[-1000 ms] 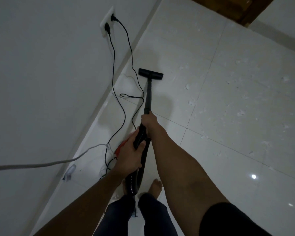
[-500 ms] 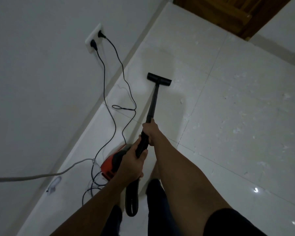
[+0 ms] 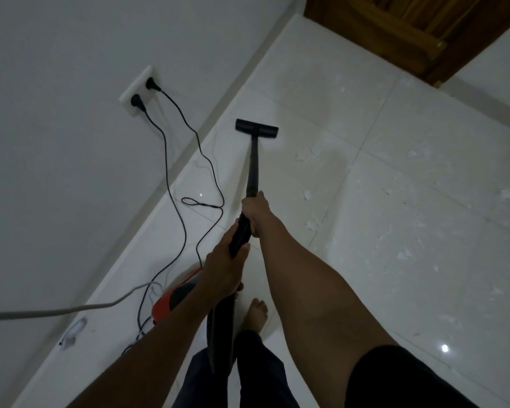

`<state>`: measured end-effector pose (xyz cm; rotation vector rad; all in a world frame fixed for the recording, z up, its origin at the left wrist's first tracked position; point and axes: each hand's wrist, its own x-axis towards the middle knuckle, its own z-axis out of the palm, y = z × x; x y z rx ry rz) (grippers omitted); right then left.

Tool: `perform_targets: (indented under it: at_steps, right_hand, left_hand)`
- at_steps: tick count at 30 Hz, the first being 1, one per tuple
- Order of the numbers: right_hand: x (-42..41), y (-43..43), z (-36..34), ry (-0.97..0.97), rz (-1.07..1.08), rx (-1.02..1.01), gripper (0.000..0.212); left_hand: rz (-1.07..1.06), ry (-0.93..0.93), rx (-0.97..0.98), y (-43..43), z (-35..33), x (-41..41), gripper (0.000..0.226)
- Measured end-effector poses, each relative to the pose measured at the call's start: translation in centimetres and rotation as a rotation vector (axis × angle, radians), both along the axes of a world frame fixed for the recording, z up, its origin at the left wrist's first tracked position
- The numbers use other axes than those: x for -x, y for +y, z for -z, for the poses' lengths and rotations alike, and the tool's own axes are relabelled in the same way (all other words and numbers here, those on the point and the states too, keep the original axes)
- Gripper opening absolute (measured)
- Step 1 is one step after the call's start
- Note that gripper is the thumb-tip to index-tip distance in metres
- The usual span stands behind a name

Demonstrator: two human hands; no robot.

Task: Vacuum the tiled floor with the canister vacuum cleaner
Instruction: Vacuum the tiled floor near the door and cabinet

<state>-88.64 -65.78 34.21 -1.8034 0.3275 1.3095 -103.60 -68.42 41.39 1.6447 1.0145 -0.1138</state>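
Both hands hold the black wand [image 3: 253,169] of the vacuum cleaner, which slants forward and down over the tiled floor [image 3: 409,178]. The right hand [image 3: 255,212] is the farther one, its fingers clamped round the wand where the thin tube meets the thicker grip. The left hand [image 3: 223,270] sits just behind it, lower on the grip, fingers wrapped round it with the thumb lying on top. The flat black floor head [image 3: 256,130] rests on the tiles near the foot of the wall [image 3: 56,172]. From under the left hand a dark hose [image 3: 221,334] hangs between the person's legs. The orange and black canister [image 3: 170,300] stands on the floor beside the wall, partly hidden by the left forearm. Two black cords [image 3: 174,160] run from plugs in a white wall socket [image 3: 137,94] down to the floor and loop towards the canister, and a grey cable [image 3: 56,312] crosses in from the left edge. White scraps [image 3: 306,195] lie scattered over the tiles to the right of the wand. A bare foot [image 3: 255,315] stands beside the hose, and a wooden door [image 3: 395,30] fills the top right corner.
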Motion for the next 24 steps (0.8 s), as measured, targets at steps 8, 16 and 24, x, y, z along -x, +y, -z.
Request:
perform_targets:
  at_steps: [8, 16, 24]
  right_hand:
    - [-6.8, 2.7, 1.4, -0.057, 0.045, 0.084, 0.063]
    - [-13.7, 8.6, 0.2, -0.059, 0.066, 0.100, 0.051]
    - [-20.2, 13.4, 0.3, 0.016, 0.084, 0.105, 0.049]
  left_hand:
    - [0.050, 0.006, 0.031, 4.3, 0.2, -6.7, 0.052]
    - [0.070, -0.067, 0.052, 11.3, -0.4, -12.9, 0.051]
    - [0.063, -0.068, 0.063, 15.7, 0.0, -19.5, 0.055]
